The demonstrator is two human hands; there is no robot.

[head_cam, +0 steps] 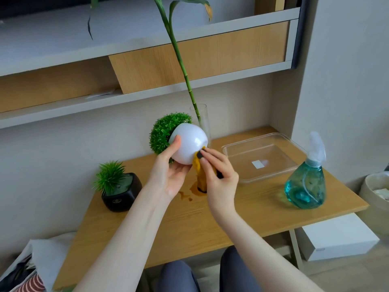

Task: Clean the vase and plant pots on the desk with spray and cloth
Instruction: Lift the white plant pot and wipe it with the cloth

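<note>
My left hand (168, 175) holds a round white pot (189, 144) tipped on its side above the desk, its green ball plant (166, 131) pointing back left. My right hand (219, 178) presses a yellow cloth (199, 171) against the pot's lower right side. A tall glass vase (203, 121) with a long bamboo stalk stands just behind the pot. At the desk's left sits a small black pot (124, 192) with a spiky green plant. The spray bottle (305, 184) with blue liquid stands at the desk's right.
A clear plastic tray (292, 144) lies on the wooden desk (231, 218) between the vase and the spray bottle. A wet patch (187, 194) darkens the desk under the cloth. Shelves run along the wall above. A white box and a bin stand on the floor at right.
</note>
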